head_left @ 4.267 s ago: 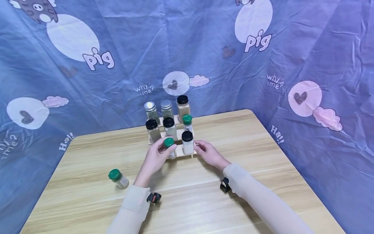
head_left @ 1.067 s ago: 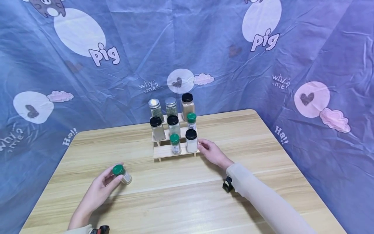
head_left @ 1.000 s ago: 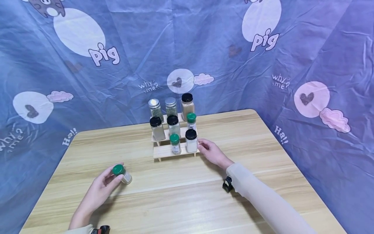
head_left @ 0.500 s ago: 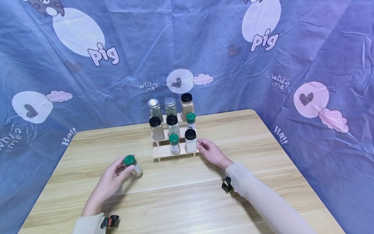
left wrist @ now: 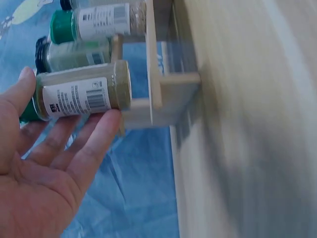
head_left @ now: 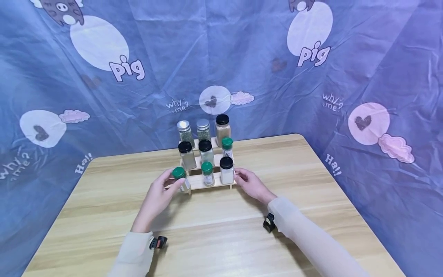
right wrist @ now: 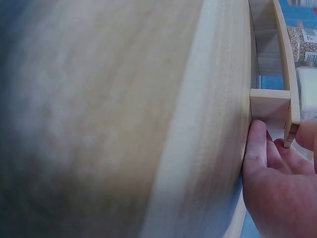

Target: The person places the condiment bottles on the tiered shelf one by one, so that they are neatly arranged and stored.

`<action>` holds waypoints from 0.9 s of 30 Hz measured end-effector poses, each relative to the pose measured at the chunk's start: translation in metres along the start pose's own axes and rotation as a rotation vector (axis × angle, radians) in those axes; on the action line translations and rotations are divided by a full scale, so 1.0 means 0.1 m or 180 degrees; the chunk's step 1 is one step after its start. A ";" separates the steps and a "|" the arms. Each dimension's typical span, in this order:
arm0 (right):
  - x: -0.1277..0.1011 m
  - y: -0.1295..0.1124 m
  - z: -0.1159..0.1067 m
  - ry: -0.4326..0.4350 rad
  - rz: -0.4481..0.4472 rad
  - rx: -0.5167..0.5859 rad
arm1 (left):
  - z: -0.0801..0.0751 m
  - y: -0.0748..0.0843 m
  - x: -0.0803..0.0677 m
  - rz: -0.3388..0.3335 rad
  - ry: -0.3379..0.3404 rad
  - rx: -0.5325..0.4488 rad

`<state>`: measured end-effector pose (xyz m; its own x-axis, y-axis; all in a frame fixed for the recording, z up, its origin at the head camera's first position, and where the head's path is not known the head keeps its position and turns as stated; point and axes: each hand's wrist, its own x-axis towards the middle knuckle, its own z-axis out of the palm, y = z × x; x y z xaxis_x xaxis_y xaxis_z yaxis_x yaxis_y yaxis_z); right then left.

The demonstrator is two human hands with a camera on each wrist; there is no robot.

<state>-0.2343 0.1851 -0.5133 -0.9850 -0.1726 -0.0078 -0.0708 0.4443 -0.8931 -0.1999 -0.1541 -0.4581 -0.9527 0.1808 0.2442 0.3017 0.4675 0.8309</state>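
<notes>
A: Head view. Against half a second ago, the left hand [head_left: 160, 192] has carried the green-capped jar [head_left: 181, 181] from the open table [head_left: 104, 215] up to the near-left end of the wooden rack [head_left: 197, 184]; fingers and thumb pinch it just under the cap. Judgement: it is about to land on the empty left slot of the lowest step.

B: Right hand [head_left: 250, 184]?

A: Unchanged, fingers lightly bent, resting against the rack's right end beside the black-capped jar [head_left: 226, 170], which holds white powder. Another green-capped jar [head_left: 207, 173] stands mid-step.

B: Left wrist view?

A: Jar [left wrist: 81, 94] lies across the fingers [left wrist: 91, 144], thumb on top; contents a fine greenish-tan powder, white barcode label. Its base is level with the rack [left wrist: 156, 96] step edge, apparently touching.

B: Right wrist view?

A: Right hand [right wrist: 277, 188] pinches the rack's end panel [right wrist: 270, 106], thumb on the underside. Pale grains show in a jar [right wrist: 303, 42] above.
</notes>
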 end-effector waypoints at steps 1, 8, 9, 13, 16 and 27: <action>0.00 0.01 0.01 0.0001 -0.0001 -0.0001 | 0.03 0.01 0.02 -0.0001 0.0007 0.0001; -0.01 0.02 0.04 0.0030 -0.0012 0.0034 | 0.17 0.06 0.12 0.0000 0.0073 -0.0003; -0.01 0.01 0.04 0.0035 -0.0009 0.0036 | 0.18 0.06 0.13 -0.0002 0.0085 -0.0009; -0.02 0.00 0.04 0.0061 -0.0005 0.0042 | 0.22 0.08 0.14 -0.0030 0.0113 -0.0001; -0.03 0.00 0.03 0.0067 0.0006 0.0041 | 0.24 0.08 0.15 -0.0068 0.0121 -0.0003; -0.01 -0.01 0.03 0.0085 -0.0006 0.0035 | 0.28 0.05 0.19 -0.0192 0.0065 -0.0039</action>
<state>-0.2324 0.1823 -0.5133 -0.9887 -0.1497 0.0058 -0.0710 0.4341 -0.8981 -0.2157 -0.1246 -0.4634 -0.9697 0.1348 0.2035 0.2433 0.4663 0.8505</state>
